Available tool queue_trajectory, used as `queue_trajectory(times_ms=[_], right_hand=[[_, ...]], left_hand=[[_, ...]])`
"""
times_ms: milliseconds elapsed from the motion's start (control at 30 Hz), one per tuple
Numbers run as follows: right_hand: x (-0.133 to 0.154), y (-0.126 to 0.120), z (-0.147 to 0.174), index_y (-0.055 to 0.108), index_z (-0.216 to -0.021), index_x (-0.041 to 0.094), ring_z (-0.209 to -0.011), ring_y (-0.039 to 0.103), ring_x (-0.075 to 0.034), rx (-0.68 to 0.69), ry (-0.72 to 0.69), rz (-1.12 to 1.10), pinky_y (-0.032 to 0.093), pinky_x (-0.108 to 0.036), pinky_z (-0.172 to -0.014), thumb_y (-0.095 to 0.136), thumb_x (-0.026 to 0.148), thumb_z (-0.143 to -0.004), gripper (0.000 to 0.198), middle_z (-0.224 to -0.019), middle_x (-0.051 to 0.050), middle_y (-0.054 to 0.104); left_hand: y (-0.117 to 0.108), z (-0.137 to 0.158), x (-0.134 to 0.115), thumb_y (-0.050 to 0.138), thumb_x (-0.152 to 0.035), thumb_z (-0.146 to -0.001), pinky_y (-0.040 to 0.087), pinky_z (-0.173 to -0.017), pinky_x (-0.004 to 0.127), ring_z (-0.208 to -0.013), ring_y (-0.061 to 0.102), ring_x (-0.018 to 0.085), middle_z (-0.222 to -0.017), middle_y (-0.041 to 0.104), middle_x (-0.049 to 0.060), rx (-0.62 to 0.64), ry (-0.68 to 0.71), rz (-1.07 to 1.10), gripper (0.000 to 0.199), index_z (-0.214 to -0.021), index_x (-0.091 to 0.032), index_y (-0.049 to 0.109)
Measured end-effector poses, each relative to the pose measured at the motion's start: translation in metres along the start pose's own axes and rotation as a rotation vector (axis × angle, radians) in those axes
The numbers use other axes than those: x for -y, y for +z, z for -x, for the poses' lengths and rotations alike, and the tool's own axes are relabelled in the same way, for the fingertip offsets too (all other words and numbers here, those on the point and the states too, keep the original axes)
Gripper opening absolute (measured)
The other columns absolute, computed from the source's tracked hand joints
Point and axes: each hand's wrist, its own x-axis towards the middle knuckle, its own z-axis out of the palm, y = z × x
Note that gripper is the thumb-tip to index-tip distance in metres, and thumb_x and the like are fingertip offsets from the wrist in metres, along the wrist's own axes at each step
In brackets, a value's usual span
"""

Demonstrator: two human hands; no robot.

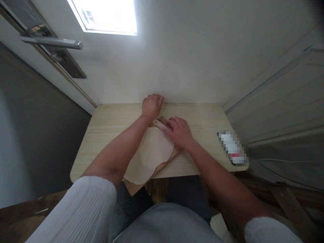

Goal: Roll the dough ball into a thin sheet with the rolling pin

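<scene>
Sheet (154,152) touching right grip (180,131); left grip (152,106) near, contact unclear.

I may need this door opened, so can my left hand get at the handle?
Probably, with a stretch: nothing shows in the way between your left hand and the handle on the door.

No legible text, numbers or signs, the likely phone (231,147) too pixelated for reading.
</scene>
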Motion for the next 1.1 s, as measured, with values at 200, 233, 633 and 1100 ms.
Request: queue_trajectory(times_ms=[200,233,633,1100], right_hand=[[0.008,0.003,0.009,0.070,-0.109,0.021,-0.121,0.052,-0.026,-0.011,-0.008,-0.001,0.033,-0.040,-0.105,0.052,0.049,-0.099,0.035,-0.125,-0.009,0.067],[0.009,0.001,0.009,0.070,-0.108,0.020,-0.121,0.052,-0.026,-0.005,-0.009,0.007,0.032,-0.041,-0.106,0.055,0.049,-0.097,0.034,-0.124,-0.009,0.067],[0.011,-0.011,0.064,0.067,-0.104,0.019,-0.107,0.056,-0.026,-0.054,0.067,-0.089,0.040,-0.038,-0.098,0.058,0.037,-0.093,0.023,-0.109,-0.011,0.069],[0.067,-0.018,0.061,0.071,-0.111,0.026,-0.136,0.040,-0.029,0.094,-0.255,-0.005,0.023,-0.050,-0.117,0.060,0.046,-0.094,0.029,-0.140,-0.005,0.060]], left_hand=[[-0.038,0.024,0.006,0.034,-0.046,-0.104,0.041,-0.105,0.037,-0.118,0.058,0.023,-0.123,0.068,0.010,-0.026,-0.013,0.003,0.044,-0.122,-0.020,0.065],[-0.049,0.035,0.010,0.036,-0.046,-0.103,0.041,-0.106,0.037,-0.120,0.057,0.024,-0.127,0.067,0.010,-0.014,-0.043,-0.025,0.043,-0.124,-0.020,0.064],[-0.135,0.231,0.040,0.046,-0.053,-0.094,0.050,-0.101,0.046,-0.115,0.063,0.032,-0.120,0.071,0.014,0.201,-0.458,-0.218,0.047,-0.115,-0.019,0.071],[-0.127,0.217,0.005,0.035,-0.043,-0.102,0.038,-0.115,0.044,-0.131,0.052,0.026,-0.137,0.061,0.011,-0.037,-0.309,-0.089,0.044,-0.132,-0.021,0.057]])
